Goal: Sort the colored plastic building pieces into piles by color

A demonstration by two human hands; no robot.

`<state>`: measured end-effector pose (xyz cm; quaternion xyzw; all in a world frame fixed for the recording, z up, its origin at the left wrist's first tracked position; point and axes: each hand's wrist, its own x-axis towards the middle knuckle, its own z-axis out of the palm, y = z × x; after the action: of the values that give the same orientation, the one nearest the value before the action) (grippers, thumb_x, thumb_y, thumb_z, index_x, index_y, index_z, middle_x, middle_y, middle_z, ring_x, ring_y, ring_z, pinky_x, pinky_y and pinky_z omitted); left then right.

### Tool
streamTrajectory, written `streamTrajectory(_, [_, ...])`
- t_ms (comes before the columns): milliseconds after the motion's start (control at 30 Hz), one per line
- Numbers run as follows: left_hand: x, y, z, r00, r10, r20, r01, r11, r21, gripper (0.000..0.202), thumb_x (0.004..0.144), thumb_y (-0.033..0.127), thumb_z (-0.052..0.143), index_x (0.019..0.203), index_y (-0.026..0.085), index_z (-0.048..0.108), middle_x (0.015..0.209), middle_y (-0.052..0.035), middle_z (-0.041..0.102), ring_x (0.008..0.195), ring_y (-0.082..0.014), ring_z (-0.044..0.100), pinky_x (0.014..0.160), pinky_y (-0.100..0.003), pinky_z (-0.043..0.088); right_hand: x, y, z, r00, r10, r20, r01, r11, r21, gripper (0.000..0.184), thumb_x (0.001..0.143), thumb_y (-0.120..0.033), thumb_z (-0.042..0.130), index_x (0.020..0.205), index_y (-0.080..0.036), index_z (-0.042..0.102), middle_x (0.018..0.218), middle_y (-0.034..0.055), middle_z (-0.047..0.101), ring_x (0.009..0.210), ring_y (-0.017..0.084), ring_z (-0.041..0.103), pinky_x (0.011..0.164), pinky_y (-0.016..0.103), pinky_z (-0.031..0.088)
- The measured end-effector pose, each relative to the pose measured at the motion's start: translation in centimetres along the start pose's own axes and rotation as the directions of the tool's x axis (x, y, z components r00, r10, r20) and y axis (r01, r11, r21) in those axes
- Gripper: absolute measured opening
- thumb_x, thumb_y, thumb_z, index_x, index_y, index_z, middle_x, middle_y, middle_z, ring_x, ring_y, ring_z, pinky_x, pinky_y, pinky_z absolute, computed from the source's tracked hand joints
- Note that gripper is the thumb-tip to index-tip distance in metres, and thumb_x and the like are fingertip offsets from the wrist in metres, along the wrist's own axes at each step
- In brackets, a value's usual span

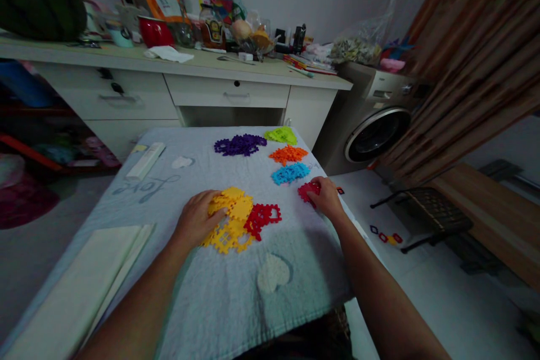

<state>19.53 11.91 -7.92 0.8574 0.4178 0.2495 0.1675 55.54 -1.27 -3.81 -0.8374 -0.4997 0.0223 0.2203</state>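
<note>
My left hand [197, 218] curls at the left side of a heap of yellow interlocking plastic pieces [239, 208], with its thumb over some of them and the fingertips partly hidden. Against that heap's right side lie several red interlocking pieces [260, 218]. Near the table's right edge, my right hand [328, 198] closes on a small bunch of red pieces [307, 193], its fingers partly covering them. Beyond it, sorted piles lie on the cloth: blue pieces [290, 173], orange pieces [287, 154], lime green pieces [282, 135] and purple pieces [240, 145].
A light blue cloth [219, 304] covers the table. On its left are a white box [145, 161] and a folded white board [84, 287]. A cluttered counter [202, 62] and a washing machine [367, 118] stand behind. Loose pieces [383, 237] lie on the floor at right.
</note>
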Motion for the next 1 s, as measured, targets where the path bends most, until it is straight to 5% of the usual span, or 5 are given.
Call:
streamTrajectory(233, [0.0, 0.3, -0.2, 1.000, -0.018, -0.003, 0.018, 1.000, -0.016, 0.049, 0.083, 0.049, 0.051, 0.119, 0.018, 0.061, 0.122, -0.0122, 0.066, 0.114, -0.0294, 0.060, 0.104, -0.046, 0.044, -1.7, 1.1, -0.5, 0.996, 0.023, -0.084, 0.005, 0.947, 0.321, 0.026, 0.073, -0.027, 0.057, 0.096, -0.019, 0.066, 0.086, 0.0041, 0.066, 0.079, 0.019, 0.059, 0.076, 0.033, 0.047])
streamTrajectory(367, [0.0, 0.4, -0.2, 1.000, -0.027, -0.002, 0.027, 1.000, -0.015, 0.048, 0.082, 0.049, 0.051, 0.118, 0.019, 0.061, 0.122, -0.0115, 0.067, 0.114, -0.0291, 0.060, 0.105, -0.046, 0.044, -2.7, 0.9, -0.8, 0.992, 0.120, -0.045, -0.071, 0.808, 0.585, 0.026, 0.076, -0.037, 0.057, 0.092, -0.018, 0.064, 0.076, 0.0022, 0.064, 0.067, 0.017, 0.057, 0.065, 0.031, 0.047])
streamTrajectory(667, [0.0, 0.5, -0.3, 0.999, -0.045, 0.013, 0.045, 0.999, -0.022, 0.050, 0.082, 0.052, 0.051, 0.117, 0.018, 0.061, 0.123, -0.0123, 0.066, 0.116, -0.0302, 0.059, 0.106, -0.047, 0.043, -6.1, -7.4, 3.1, 0.978, -0.125, 0.165, -0.026, 0.717, 0.697, 0.032, 0.078, -0.025, 0.058, 0.110, -0.021, 0.062, 0.086, 0.0006, 0.067, 0.075, 0.016, 0.062, 0.070, 0.029, 0.052])
streamTrajectory(867, [0.1, 0.5, -0.3, 0.999, -0.036, 0.017, 0.036, 0.999, -0.027, 0.052, 0.084, 0.054, 0.049, 0.118, 0.018, 0.061, 0.123, -0.0122, 0.066, 0.116, -0.0301, 0.059, 0.106, -0.047, 0.043, -4.3, -5.9, 0.8, 0.983, -0.181, 0.025, 0.159, 0.916, 0.369, 0.030, 0.084, -0.028, 0.060, 0.112, -0.019, 0.065, 0.116, 0.0111, 0.066, 0.107, 0.024, 0.061, 0.094, 0.039, 0.048])
streamTrajectory(1000, [0.0, 0.4, -0.3, 0.999, -0.031, 0.030, 0.032, 0.999, -0.032, 0.052, 0.086, 0.054, 0.047, 0.119, 0.017, 0.060, 0.124, -0.0127, 0.066, 0.116, -0.0298, 0.059, 0.106, -0.047, 0.042, -2.0, -1.5, -0.6, 0.999, 0.028, -0.044, -0.030, 0.998, -0.050, 0.038, 0.088, -0.028, 0.058, 0.121, -0.011, 0.063, 0.125, 0.0189, 0.062, 0.120, 0.030, 0.054, 0.104, 0.043, 0.038])
